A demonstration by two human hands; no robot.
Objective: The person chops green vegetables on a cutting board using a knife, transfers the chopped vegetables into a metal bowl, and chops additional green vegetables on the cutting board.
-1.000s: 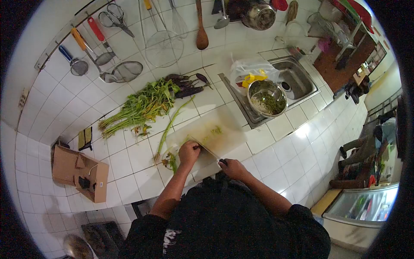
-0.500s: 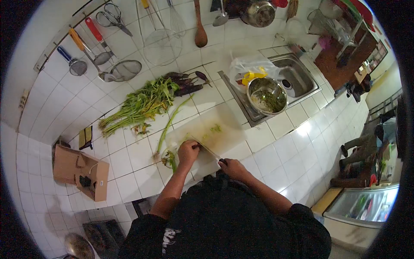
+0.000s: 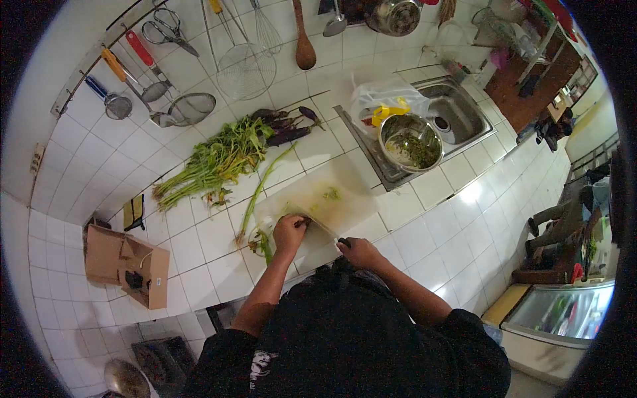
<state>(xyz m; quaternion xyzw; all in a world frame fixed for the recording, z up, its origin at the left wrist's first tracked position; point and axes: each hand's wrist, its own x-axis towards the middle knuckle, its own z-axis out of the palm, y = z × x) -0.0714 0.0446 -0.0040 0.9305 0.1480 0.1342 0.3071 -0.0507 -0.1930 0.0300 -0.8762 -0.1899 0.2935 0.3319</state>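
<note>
My right hand (image 3: 360, 252) is closed round the dark handle of a knife (image 3: 323, 227), whose blade slants up and left over the cutting board (image 3: 355, 192). Closed near the blade's tip, my left hand (image 3: 290, 235) rests on the board's left part; what its fingers hold is too small to make out. Small green cut pieces (image 3: 331, 194) lie on the board. A long green stalk (image 3: 261, 189) is left of the board, and a leafy scrap (image 3: 267, 247) lies by my left wrist. Behind are a bunch of leafy greens (image 3: 229, 156) and dark purple eggplants (image 3: 288, 126).
A steel bowl (image 3: 411, 143) with chopped greens stands at the sink (image 3: 458, 109), beside a plastic bag (image 3: 385, 99). An open cardboard box (image 3: 126, 265) sits at the left. Utensils hang on the wall. Another person (image 3: 561, 215) is at the far right.
The view has shifted slightly. Both hands keep nearly the same places on the board, with the knife still in my right hand.
</note>
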